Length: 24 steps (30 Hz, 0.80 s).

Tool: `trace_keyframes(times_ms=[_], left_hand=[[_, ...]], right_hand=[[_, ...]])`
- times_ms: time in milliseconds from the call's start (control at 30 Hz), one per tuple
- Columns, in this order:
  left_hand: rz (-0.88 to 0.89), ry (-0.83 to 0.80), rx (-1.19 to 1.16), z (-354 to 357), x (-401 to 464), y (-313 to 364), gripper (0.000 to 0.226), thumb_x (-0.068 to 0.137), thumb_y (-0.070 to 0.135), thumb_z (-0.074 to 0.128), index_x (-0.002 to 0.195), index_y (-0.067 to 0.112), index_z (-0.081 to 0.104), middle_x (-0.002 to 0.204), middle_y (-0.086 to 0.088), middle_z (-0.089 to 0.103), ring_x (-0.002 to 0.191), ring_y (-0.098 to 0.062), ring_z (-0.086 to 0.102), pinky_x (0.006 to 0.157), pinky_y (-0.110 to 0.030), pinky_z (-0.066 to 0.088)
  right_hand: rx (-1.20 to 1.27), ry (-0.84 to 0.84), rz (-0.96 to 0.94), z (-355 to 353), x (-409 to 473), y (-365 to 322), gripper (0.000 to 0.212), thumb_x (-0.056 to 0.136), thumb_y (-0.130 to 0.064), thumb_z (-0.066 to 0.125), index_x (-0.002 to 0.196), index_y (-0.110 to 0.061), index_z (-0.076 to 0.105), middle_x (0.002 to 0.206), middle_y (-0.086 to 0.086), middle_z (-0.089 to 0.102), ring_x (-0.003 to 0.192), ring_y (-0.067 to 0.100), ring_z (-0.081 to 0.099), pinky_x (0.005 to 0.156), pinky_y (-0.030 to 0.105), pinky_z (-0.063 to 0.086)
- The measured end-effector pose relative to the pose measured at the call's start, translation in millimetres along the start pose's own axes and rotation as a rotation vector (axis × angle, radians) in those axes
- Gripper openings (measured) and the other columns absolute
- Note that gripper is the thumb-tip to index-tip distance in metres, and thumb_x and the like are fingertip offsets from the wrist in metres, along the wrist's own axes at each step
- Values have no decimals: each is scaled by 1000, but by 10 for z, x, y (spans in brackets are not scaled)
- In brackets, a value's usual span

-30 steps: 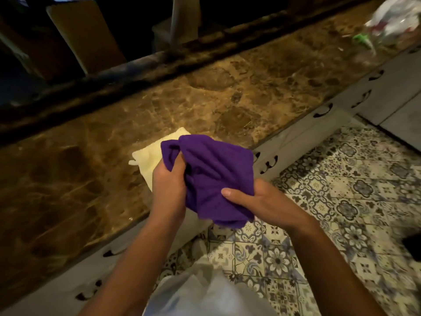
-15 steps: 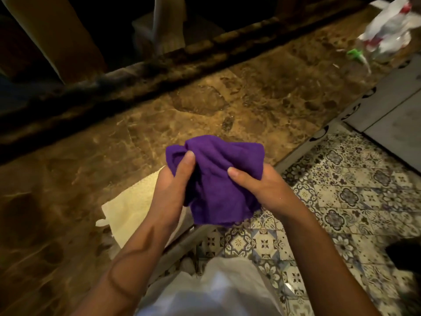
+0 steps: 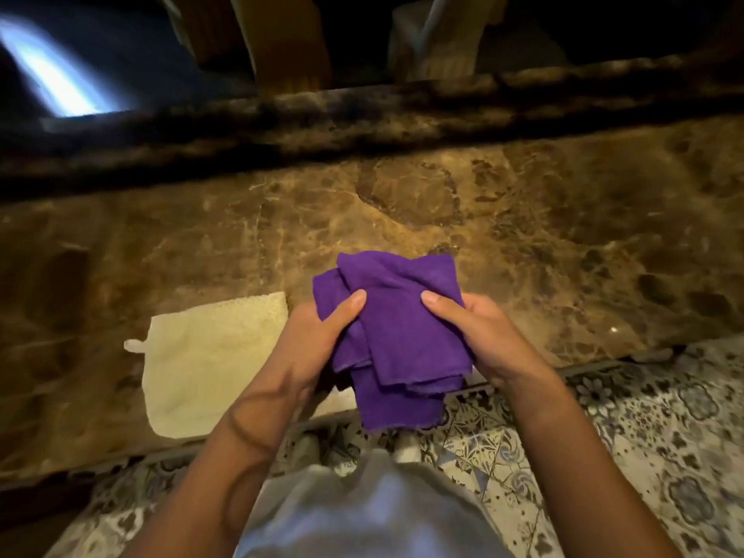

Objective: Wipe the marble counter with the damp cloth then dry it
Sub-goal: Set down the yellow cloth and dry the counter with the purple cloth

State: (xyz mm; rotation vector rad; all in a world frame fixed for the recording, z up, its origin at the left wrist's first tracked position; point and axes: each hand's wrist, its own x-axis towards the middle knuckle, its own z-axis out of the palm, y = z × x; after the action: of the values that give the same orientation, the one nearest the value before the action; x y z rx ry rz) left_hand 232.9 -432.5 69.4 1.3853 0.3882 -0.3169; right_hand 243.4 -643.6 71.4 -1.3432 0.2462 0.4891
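A folded purple cloth [image 3: 396, 328] hangs between both hands over the front edge of the brown marble counter [image 3: 543, 235]. My left hand [image 3: 312, 342] grips its left side with the thumb on top. My right hand [image 3: 477, 336] grips its right side, thumb pressed onto the fabric. The cloth's lower folds dangle below the counter edge. A cream cloth [image 3: 205, 362] with a small loop lies flat on the counter, just left of my left hand.
A raised dark marble ledge [image 3: 362, 114] runs along the back of the counter. Wooden furniture legs [image 3: 290, 46] stand beyond it. Patterned floor tiles [image 3: 644, 436] lie below the counter's front edge.
The view has swung to face the counter squarely. Both hands still hold the purple cloth, now spread flatter and slightly wider between them. The cream cloth now sits further to the left.
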Motion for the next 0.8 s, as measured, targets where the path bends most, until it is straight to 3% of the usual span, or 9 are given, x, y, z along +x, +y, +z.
trace_keyframes(times_ms=[133, 233, 300, 367, 433, 500, 600, 700, 800], left_hand=[[-63, 103, 240, 6, 120, -195, 16, 94, 30, 73, 96, 17, 82, 97, -3, 82, 93, -17, 77, 86, -37, 58], [-15, 195, 482, -26, 181, -260, 26, 93, 33, 75, 85, 10, 81, 84, -3, 81, 67, -5, 67, 73, -32, 51], [26, 245, 675, -42, 221, -299, 38, 94, 38, 73, 83, 1, 77, 83, -15, 79, 68, -17, 67, 71, -36, 51], [50, 305, 883, -44, 242, -331, 49, 92, 47, 72, 84, -2, 72, 82, -20, 73, 77, -32, 67, 72, -45, 53], [74, 368, 1002, -42, 245, -364, 53, 90, 56, 70, 78, 4, 66, 74, -13, 67, 71, -31, 63, 62, -43, 47], [107, 423, 1035, -31, 220, -395, 52, 88, 60, 70, 66, 16, 53, 63, -1, 55, 58, -18, 53, 50, -34, 33], [151, 437, 1007, -9, 173, -394, 49, 88, 57, 71, 63, 22, 49, 60, 5, 52, 57, -14, 51, 49, -30, 29], [165, 391, 965, -32, 54, -371, 36, 90, 51, 72, 83, 16, 67, 73, 3, 66, 71, -21, 63, 60, -34, 44], [215, 443, 911, -153, -348, -404, 27, 90, 58, 67, 92, 32, 62, 74, 16, 67, 67, -4, 64, 60, -29, 50]], right_hand=[[-192, 8, 52, -214, 233, 94, 19, 92, -24, 75, 75, -19, 83, 80, -1, 81, 69, 5, 72, 60, 18, 54], [-408, 4, 2, -272, 355, 161, 18, 93, -21, 75, 75, -20, 79, 70, -11, 78, 63, 0, 67, 56, 16, 49], [-479, 17, -9, -267, 406, 166, 15, 91, -23, 77, 79, -15, 79, 69, -6, 77, 64, 6, 65, 58, 23, 48], [-674, 51, -77, -263, 447, 181, 33, 88, -33, 78, 72, -5, 72, 60, 2, 65, 59, 14, 55, 59, 34, 40], [-902, 115, -132, -259, 472, 190, 50, 85, -44, 78, 58, -8, 56, 51, -1, 47, 54, 19, 44, 57, 40, 36], [-1015, 161, -139, -271, 472, 188, 55, 83, -50, 78, 53, -13, 49, 49, -1, 47, 55, 22, 49, 59, 40, 42], [-913, 166, -76, -347, 453, 192, 40, 82, -46, 80, 62, -15, 67, 48, -3, 62, 51, 17, 64, 51, 30, 46], [-826, 164, -45, -421, 351, 160, 25, 84, -39, 80, 71, -19, 75, 48, -5, 66, 44, 11, 65, 46, 23, 44], [-743, 211, -114, -496, 135, 140, 19, 87, -38, 77, 75, -22, 76, 61, 0, 72, 47, 8, 63, 44, 24, 45]])
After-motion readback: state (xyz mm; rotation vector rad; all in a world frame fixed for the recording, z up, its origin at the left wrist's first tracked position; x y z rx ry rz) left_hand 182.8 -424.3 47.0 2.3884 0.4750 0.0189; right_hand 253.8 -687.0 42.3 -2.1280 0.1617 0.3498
